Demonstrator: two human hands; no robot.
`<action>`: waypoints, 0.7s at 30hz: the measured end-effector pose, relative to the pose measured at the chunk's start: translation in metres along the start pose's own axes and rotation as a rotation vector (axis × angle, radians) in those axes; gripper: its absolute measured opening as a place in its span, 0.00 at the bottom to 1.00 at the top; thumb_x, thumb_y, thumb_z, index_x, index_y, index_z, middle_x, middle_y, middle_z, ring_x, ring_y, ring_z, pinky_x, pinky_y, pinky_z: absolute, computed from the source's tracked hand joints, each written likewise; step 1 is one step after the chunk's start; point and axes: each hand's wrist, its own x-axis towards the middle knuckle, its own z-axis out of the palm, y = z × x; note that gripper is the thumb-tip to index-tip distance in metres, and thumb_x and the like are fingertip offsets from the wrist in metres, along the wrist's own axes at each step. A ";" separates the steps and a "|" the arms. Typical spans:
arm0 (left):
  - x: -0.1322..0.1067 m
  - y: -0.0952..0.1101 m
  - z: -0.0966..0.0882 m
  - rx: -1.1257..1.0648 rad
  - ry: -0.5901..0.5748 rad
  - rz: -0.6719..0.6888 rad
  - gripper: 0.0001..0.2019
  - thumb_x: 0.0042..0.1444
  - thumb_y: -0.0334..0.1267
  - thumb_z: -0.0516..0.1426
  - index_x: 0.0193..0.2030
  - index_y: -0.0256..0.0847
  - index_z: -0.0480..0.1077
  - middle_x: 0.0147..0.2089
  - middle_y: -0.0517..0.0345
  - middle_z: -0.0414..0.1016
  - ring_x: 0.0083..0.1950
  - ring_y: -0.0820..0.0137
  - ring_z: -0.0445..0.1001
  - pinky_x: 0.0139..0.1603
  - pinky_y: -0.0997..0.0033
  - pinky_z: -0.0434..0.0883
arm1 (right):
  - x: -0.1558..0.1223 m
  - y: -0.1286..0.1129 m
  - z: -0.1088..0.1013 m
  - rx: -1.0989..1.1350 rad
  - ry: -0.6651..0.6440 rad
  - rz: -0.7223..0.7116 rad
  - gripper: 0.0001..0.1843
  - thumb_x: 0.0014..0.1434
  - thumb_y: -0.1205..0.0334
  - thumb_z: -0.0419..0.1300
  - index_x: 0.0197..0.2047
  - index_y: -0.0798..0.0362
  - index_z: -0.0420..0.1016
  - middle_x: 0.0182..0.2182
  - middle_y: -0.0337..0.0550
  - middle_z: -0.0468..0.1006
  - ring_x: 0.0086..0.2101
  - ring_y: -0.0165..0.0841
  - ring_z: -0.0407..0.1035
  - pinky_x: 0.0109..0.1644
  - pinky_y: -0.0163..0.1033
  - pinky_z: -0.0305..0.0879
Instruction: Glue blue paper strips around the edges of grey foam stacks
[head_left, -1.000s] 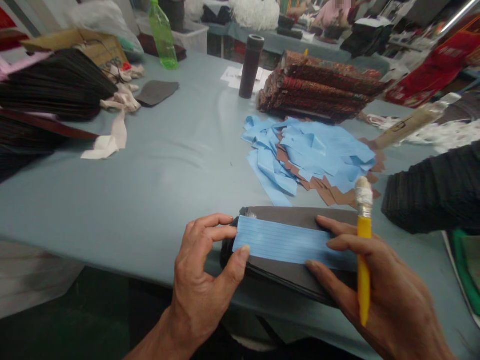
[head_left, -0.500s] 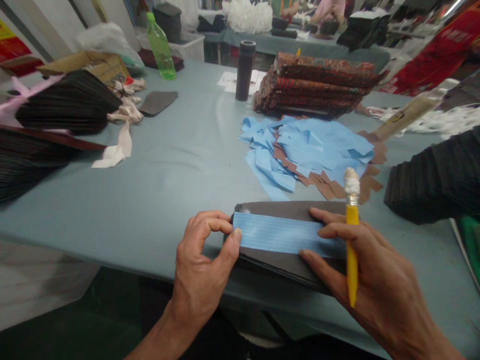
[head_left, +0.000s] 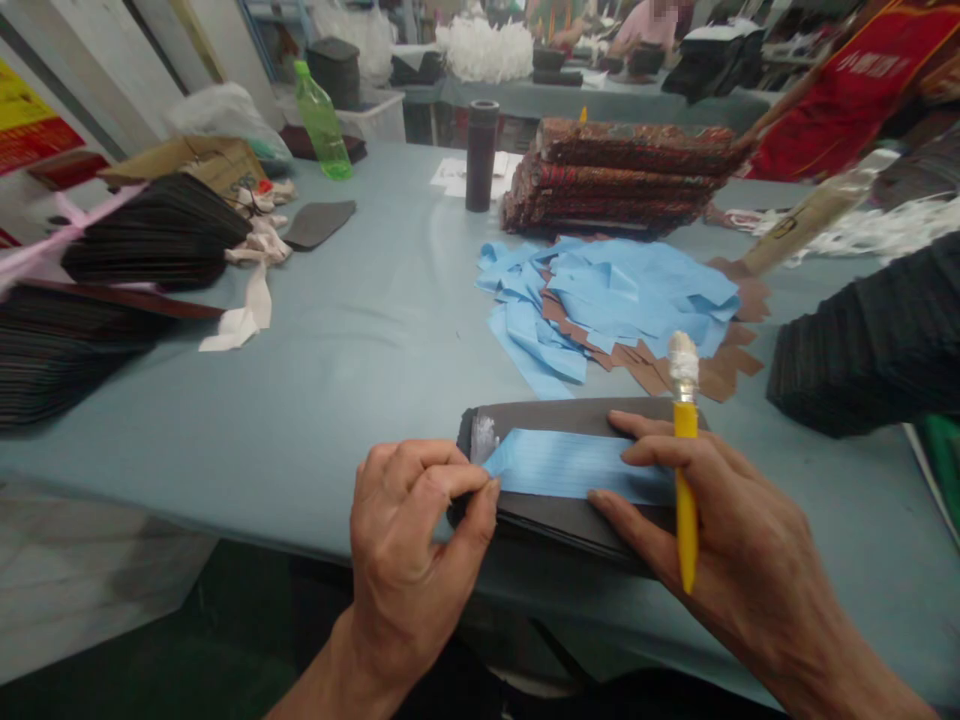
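Note:
A blue lined strip (head_left: 570,464) lies lengthwise over a stack of dark grey pieces (head_left: 555,412) at the table's front edge. My left hand (head_left: 420,550) pinches the strip's near left corner between thumb and index finger, and that end is folded and lifted. A whitish smear (head_left: 485,434) shows on the grey piece beside it. My right hand (head_left: 727,530) rests on the right part of the strip, thumb on the near side and fingers beyond. Tucked between its fingers is a yellow-handled brush (head_left: 685,480), its whitish bristles pointing up and away.
Beyond the stack lie loose blue strips (head_left: 622,290) over brown pieces (head_left: 645,370). Further back stand a dark cylinder (head_left: 481,160), patterned reddish bundles (head_left: 622,180) and a green bottle (head_left: 324,125). Dark stacks (head_left: 157,235) sit left, another dark stack (head_left: 870,340) right. People work behind.
My left hand has pulled the strip's left corner inward and folded it, baring the whitish smear. My right hand stays on the strip with the brush. The view has shifted slightly.

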 end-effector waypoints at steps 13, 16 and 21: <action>0.001 0.031 -0.009 -0.259 -0.116 -0.050 0.08 0.67 0.25 0.60 0.41 0.43 0.70 0.38 0.66 0.80 0.40 0.74 0.77 0.46 0.70 0.72 | 0.000 -0.001 -0.002 0.021 -0.024 0.043 0.10 0.70 0.54 0.64 0.49 0.48 0.70 0.55 0.57 0.85 0.51 0.49 0.82 0.50 0.53 0.81; -0.001 0.038 -0.009 -0.353 -0.133 -0.164 0.08 0.68 0.27 0.59 0.41 0.46 0.69 0.40 0.68 0.82 0.41 0.76 0.81 0.45 0.75 0.76 | 0.002 -0.002 -0.004 0.052 -0.038 0.074 0.11 0.68 0.56 0.65 0.50 0.47 0.69 0.55 0.56 0.85 0.51 0.48 0.82 0.51 0.53 0.80; -0.003 0.040 -0.010 -0.363 -0.084 -0.322 0.04 0.71 0.38 0.60 0.42 0.50 0.71 0.37 0.69 0.81 0.32 0.76 0.82 0.39 0.78 0.79 | 0.005 -0.002 -0.008 0.110 -0.065 0.128 0.12 0.67 0.57 0.66 0.51 0.47 0.69 0.56 0.56 0.84 0.52 0.49 0.82 0.52 0.54 0.79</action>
